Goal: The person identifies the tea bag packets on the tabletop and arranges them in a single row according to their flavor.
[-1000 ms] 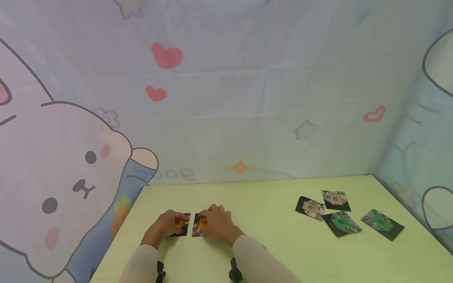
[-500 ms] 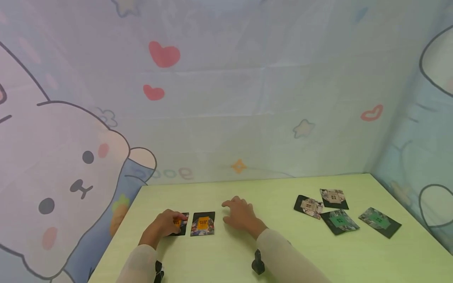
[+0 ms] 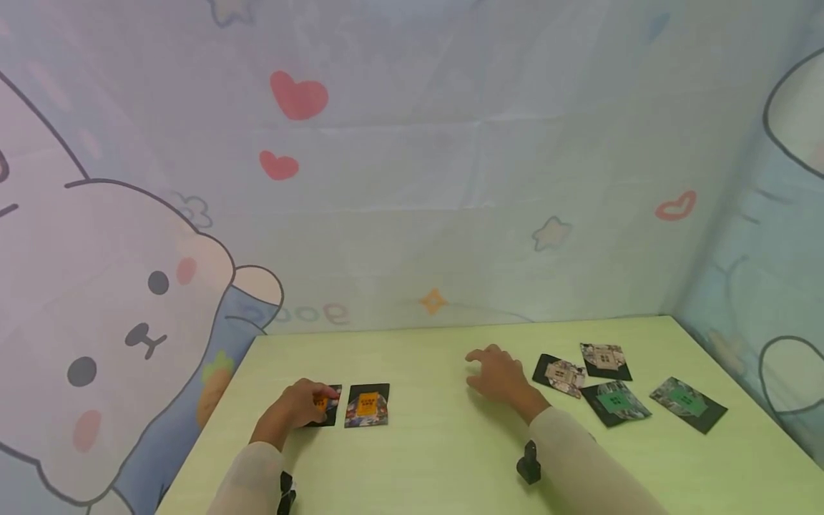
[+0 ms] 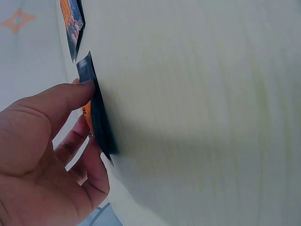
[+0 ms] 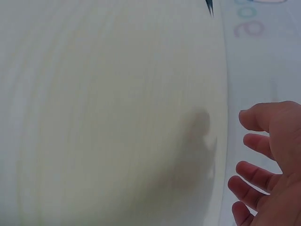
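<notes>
At the left of the table, my left hand (image 3: 297, 408) holds a flat black sachet with an orange label (image 3: 330, 413) by its edges. Its thumb presses the near edge of the sachet (image 4: 96, 113) in the left wrist view, with curled fingers at the other side. Beside it lies a matching orange-labelled sachet (image 3: 367, 405). My right hand (image 3: 501, 375) hovers over the table with fingers loosely bent and nothing in them. Nearest to it is a beige-labelled sachet (image 3: 560, 375), just to its right. The right wrist view shows the spread fingers of that hand and its shadow.
Another beige-labelled sachet (image 3: 606, 360) and two green-labelled ones, one nearer the middle (image 3: 616, 403) and one farther right (image 3: 689, 404), lie on the right of the pale green table (image 3: 438, 458). A printed cloth backdrop (image 3: 412, 179) rises behind the table.
My right hand has let go of the second orange-labelled sachet and moved right across the table, toward the beige and green ones. The left hand has stayed on its sachet.
</notes>
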A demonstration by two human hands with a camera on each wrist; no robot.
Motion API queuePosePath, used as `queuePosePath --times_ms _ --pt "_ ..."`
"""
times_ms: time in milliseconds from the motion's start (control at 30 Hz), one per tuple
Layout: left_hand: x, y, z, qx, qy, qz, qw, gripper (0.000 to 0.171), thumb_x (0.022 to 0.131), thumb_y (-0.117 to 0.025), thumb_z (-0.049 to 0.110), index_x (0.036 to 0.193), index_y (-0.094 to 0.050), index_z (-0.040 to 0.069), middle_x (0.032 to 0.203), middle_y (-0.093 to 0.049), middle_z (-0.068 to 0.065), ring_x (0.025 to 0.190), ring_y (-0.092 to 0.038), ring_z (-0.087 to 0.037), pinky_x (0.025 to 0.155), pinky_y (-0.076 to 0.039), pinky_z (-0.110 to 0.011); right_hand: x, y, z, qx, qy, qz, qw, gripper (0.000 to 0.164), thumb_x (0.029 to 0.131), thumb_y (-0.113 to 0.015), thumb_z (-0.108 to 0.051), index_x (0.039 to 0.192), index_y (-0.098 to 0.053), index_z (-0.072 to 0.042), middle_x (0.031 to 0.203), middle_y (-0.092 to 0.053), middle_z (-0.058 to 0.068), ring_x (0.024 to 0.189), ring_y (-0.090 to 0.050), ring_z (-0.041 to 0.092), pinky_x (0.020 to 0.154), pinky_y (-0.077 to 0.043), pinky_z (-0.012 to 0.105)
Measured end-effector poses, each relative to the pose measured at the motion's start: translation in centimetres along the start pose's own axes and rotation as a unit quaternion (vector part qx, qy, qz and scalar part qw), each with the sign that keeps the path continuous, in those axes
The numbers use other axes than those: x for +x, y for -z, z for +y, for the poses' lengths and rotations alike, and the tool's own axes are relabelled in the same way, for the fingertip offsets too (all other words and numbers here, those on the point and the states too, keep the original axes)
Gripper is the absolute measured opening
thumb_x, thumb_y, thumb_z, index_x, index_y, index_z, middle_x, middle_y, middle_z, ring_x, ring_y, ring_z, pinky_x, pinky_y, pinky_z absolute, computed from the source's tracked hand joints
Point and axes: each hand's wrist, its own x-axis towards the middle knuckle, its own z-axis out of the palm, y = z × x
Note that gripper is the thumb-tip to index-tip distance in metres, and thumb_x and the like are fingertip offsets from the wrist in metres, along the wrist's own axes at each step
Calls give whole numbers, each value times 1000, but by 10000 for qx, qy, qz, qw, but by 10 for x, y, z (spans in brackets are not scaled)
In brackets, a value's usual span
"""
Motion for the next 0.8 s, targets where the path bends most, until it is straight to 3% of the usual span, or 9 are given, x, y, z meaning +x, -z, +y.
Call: queuePosePath --times_ms 300,567,800 --pt "0 0 1 -34 12 -52 10000 43 80 -79 3 120 -75 19 135 -60 -19 114 -58 -34 104 -47 -61 -12 32 52 -103 -224 -89 9997 45 92 -64 -27 135 -64 -14 132 -57 23 108 -59 42 81 -48 62" --pt "3 -3 -2 -135 13 -40 9999 42 79 -79 1 116 -77 19 133 -62 -20 115 -59 -35 104 -46 -63 -21 54 80 -286 -460 -108 9985 45 93 -63 -26 134 -63 -11 131 -56 27 105 -59 45 84 -46 69" --pt "6 -3 -3 -104 31 -35 9999 41 79 -80 2 116 -77 20 133 -63 -19 116 -59 -35 106 -45 -62 -28 63 98 -586 -585 -161 9964 46 92 -65 -27 133 -64 -8 127 -58 29 95 -63 41 76 -52 62"
